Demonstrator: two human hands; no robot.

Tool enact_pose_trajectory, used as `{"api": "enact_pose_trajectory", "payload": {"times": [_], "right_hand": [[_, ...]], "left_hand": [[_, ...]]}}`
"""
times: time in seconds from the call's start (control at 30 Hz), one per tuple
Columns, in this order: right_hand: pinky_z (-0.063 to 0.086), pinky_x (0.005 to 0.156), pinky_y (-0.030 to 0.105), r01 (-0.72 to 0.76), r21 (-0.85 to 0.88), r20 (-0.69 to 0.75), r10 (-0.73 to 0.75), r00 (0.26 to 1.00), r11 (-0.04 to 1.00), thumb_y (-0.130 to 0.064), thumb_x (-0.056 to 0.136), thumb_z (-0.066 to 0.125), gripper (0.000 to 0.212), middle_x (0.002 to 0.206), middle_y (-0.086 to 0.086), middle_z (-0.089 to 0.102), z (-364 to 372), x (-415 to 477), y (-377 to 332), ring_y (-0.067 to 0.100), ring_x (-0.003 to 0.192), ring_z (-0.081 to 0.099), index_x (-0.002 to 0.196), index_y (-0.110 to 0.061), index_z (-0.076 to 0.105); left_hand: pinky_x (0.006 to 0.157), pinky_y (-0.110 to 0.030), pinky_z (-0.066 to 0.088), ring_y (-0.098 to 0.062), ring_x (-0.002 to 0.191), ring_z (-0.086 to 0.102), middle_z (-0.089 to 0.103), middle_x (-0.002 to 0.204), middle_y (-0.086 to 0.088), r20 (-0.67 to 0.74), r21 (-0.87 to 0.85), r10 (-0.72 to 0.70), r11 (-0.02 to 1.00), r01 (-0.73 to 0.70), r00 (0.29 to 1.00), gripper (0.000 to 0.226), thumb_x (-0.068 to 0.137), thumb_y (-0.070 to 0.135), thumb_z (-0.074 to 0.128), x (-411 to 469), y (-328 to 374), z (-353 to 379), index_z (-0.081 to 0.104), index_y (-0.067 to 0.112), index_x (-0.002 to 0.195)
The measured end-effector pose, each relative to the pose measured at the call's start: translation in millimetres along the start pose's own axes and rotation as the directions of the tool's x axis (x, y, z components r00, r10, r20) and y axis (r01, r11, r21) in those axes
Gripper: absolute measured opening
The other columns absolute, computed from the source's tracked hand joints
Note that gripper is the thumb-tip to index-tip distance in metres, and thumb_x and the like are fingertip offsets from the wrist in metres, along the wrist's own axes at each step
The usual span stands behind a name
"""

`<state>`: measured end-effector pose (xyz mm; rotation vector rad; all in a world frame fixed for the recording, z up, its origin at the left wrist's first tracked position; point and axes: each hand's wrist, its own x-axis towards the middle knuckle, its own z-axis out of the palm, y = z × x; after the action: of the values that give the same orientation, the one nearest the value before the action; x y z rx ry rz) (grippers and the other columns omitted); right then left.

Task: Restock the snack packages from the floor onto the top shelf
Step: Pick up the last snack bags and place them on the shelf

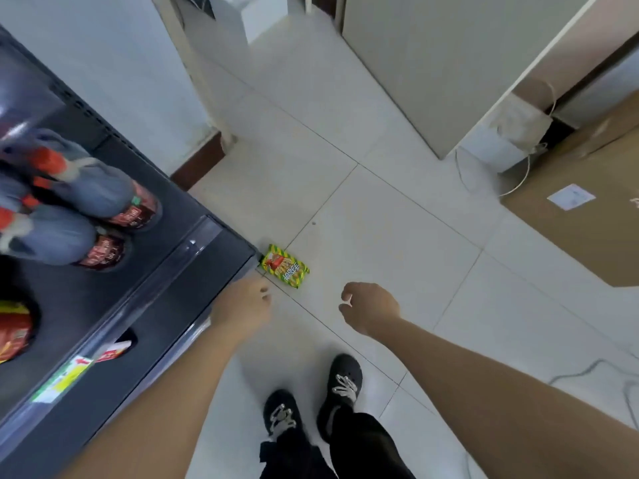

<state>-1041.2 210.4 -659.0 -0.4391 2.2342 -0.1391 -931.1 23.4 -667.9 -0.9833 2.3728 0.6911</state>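
Note:
One green and yellow snack package [285, 266] lies flat on the pale tiled floor, right at the corner of the dark shelf unit [193, 271]. My left hand [246, 302] hangs just below and left of the package, fingers loosely curled, holding nothing. My right hand [370, 305] hovers to the package's right, also loosely curled and empty. Neither hand touches the package. The shelf's top surface runs along the left of the view.
Large bottles with red labels [135, 210] stand on the shelf, with red snack bags [14, 331] at the left edge. A big cardboard box [587, 216] lies at the right, with cables [518, 181] beside it. My black shoes [342, 382] stand on the tiles below.

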Motion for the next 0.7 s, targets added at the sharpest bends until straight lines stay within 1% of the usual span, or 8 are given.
{"api": "enact_pose_trajectory", "payload": {"times": [0.07, 0.13, 0.27, 0.37, 0.4, 0.47, 0.6, 0.7], "right_hand": [[0.039, 0.073, 0.025, -0.019, 0.018, 0.024, 0.018, 1.0, 1.0, -0.026, 0.094, 0.047, 0.027, 0.118, -0.002, 0.061, 15, 34, 6, 0.021, 0.109, 0.058, 0.119, -0.026, 0.058], [0.039, 0.073, 0.025, -0.034, 0.04, 0.038, 0.032, 0.999, 0.999, -0.027, 0.095, 0.047, 0.028, 0.119, -0.002, 0.061, 33, 69, 13, 0.021, 0.11, 0.057, 0.121, -0.026, 0.057], [0.04, 0.073, 0.027, -0.075, 0.095, 0.058, 0.07, 0.996, 0.993, -0.028, 0.095, 0.046, 0.029, 0.118, -0.001, 0.062, 75, 142, 25, 0.022, 0.109, 0.057, 0.122, -0.025, 0.057], [0.042, 0.073, 0.027, -0.12, 0.125, 0.067, 0.113, 0.991, 0.985, -0.028, 0.095, 0.047, 0.029, 0.118, -0.001, 0.062, 109, 196, 32, 0.022, 0.108, 0.058, 0.122, -0.026, 0.057], [0.042, 0.074, 0.027, -0.134, 0.134, 0.07, 0.125, 0.99, 0.982, -0.028, 0.095, 0.047, 0.029, 0.118, -0.001, 0.062, 120, 213, 34, 0.022, 0.108, 0.058, 0.122, -0.026, 0.057], [0.042, 0.075, 0.027, -0.16, 0.167, 0.078, 0.149, 0.986, 0.973, -0.027, 0.095, 0.047, 0.028, 0.118, 0.0, 0.062, 143, 244, 38, 0.022, 0.11, 0.057, 0.121, -0.024, 0.058], [0.042, 0.077, 0.028, -0.163, 0.241, 0.103, 0.142, 0.985, 0.957, -0.027, 0.095, 0.049, 0.029, 0.121, 0.0, 0.061, 190, 295, 37, 0.021, 0.113, 0.056, 0.122, -0.022, 0.058], [0.045, 0.081, 0.029, -0.162, 0.32, 0.123, 0.129, 0.984, 0.934, -0.028, 0.094, 0.051, 0.032, 0.122, -0.001, 0.062, 222, 328, 34, 0.021, 0.112, 0.057, 0.125, -0.023, 0.058]], "left_hand": [[0.082, -0.034, 0.049, -0.027, 0.106, 0.061, 0.068, 0.116, -0.004, 0.02, 0.011, 0.002, 1.0, -0.002, 1.0, 0.022, 0.091, 0.023, 0.049, 35, -3, 22, 0.066, 0.016, 0.104], [0.083, -0.034, 0.049, -0.026, 0.107, 0.061, 0.067, 0.118, -0.003, 0.032, 0.038, 0.007, 0.999, -0.009, 0.999, 0.027, 0.092, 0.022, 0.048, 71, -7, 44, 0.066, 0.015, 0.111], [0.077, -0.036, 0.053, -0.024, 0.096, 0.062, 0.067, 0.108, -0.006, 0.04, 0.104, 0.056, 0.993, -0.06, 0.998, 0.028, 0.092, 0.021, 0.046, 143, -17, 94, 0.068, 0.011, 0.105], [0.073, -0.035, 0.048, -0.025, 0.096, 0.059, 0.065, 0.109, -0.008, 0.069, 0.145, 0.079, 0.985, -0.089, 0.994, 0.026, 0.094, 0.021, 0.046, 197, -28, 132, 0.066, 0.012, 0.109], [0.074, -0.036, 0.048, -0.027, 0.097, 0.058, 0.064, 0.111, -0.01, 0.083, 0.151, 0.091, 0.983, -0.103, 0.992, 0.026, 0.093, 0.02, 0.047, 213, -30, 143, 0.066, 0.012, 0.11], [0.084, -0.041, 0.05, -0.032, 0.105, 0.057, 0.059, 0.117, -0.014, 0.118, 0.152, 0.105, 0.981, -0.123, 0.987, 0.029, 0.092, 0.02, 0.051, 245, -35, 165, 0.064, 0.009, 0.115], [0.097, -0.042, 0.043, -0.034, 0.119, 0.049, 0.036, 0.141, -0.014, 0.141, 0.144, 0.032, 0.988, -0.052, 0.99, 0.04, 0.093, 0.019, 0.052, 303, -49, 207, 0.047, 0.006, 0.131], [0.11, -0.044, 0.037, -0.036, 0.135, 0.036, 0.003, 0.159, -0.015, 0.172, 0.053, -0.077, 0.996, 0.069, 0.982, 0.069, 0.092, 0.005, 0.051, 341, -58, 234, 0.016, 0.008, 0.151]]}}
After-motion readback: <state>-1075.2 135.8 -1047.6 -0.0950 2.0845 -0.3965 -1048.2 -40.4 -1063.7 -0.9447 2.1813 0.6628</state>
